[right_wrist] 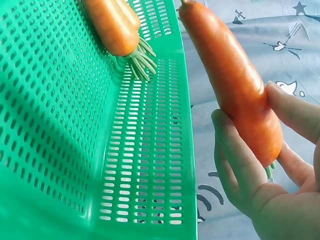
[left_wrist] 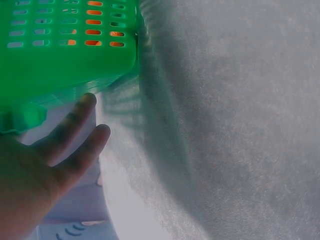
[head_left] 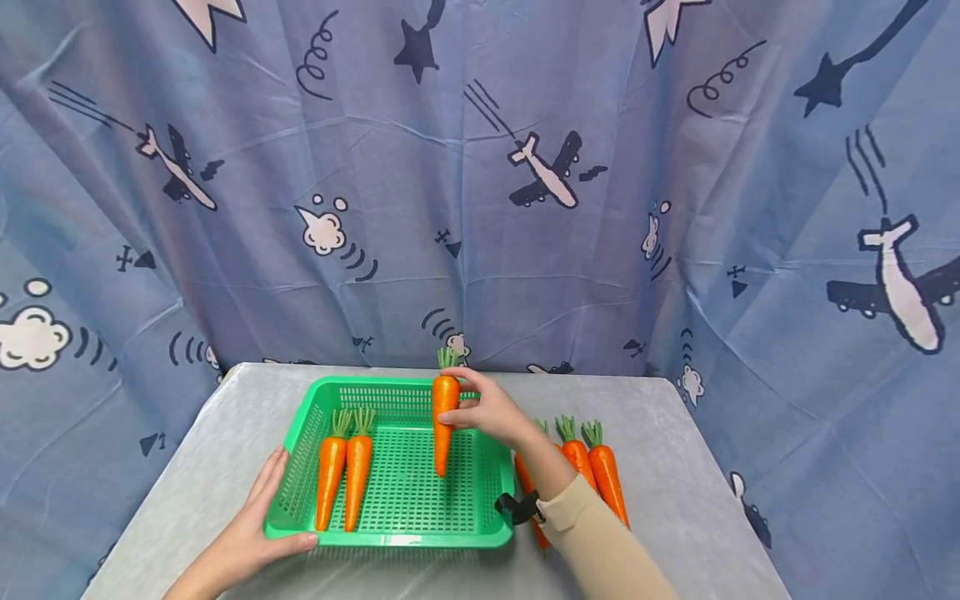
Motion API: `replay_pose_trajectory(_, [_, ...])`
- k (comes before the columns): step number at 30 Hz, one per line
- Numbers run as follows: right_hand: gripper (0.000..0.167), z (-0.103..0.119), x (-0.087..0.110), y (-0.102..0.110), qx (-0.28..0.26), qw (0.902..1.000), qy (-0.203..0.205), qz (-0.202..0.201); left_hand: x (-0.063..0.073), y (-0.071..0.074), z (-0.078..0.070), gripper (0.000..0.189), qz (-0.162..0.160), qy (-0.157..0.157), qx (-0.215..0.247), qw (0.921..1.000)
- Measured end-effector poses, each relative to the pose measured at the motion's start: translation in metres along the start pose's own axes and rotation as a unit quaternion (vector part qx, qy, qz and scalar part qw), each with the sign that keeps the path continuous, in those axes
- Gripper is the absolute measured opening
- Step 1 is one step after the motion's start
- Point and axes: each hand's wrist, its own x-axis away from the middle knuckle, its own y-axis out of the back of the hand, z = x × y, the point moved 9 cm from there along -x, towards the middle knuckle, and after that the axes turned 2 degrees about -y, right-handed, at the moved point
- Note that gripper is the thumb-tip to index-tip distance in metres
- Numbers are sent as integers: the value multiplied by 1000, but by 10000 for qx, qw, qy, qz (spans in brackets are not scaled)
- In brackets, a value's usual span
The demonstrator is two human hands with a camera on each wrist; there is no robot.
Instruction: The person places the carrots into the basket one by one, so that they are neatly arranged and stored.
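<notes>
My right hand [head_left: 487,408] pinches an orange carrot [head_left: 444,417] with a green stem tuft, holding it upright, tip down, over the right part of a green plastic basket [head_left: 390,540]. The right wrist view shows thumb and fingers around the thick end of this carrot [right_wrist: 235,75]. Inside the basket at the left, two carrots [head_left: 331,475] lie side by side, tufts toward the back. My left hand [head_left: 251,529] rests against the basket's front left corner, thumb at the front rim and straight fingers along the left side. Two straight fingers [left_wrist: 75,145] show beside the basket in the left wrist view.
Several more carrots [head_left: 606,475] lie on the grey-white table [head_left: 675,500] right of the basket, partly hidden by my right forearm. A dark band [head_left: 517,507] circles the right wrist. A blue printed curtain [head_left: 420,250] hangs behind the table and at both sides.
</notes>
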Motion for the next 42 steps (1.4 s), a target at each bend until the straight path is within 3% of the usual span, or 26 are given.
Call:
replay_pose_trajectory(12, [68, -5, -12, -15, 35, 9999, -130, -18, 1, 1, 0, 122, -6, -16, -29, 10000])
replay_pose_trajectory(31, [65, -24, -26, -36, 226, 9981, -563, 119, 0, 2, 4, 122, 78, 278, 60, 9996])
replay_pose_trajectory(42, [61, -36, -34, -49, 265, 9969, -698, 252, 0, 2, 4, 121, 39, 226, -175, 9996])
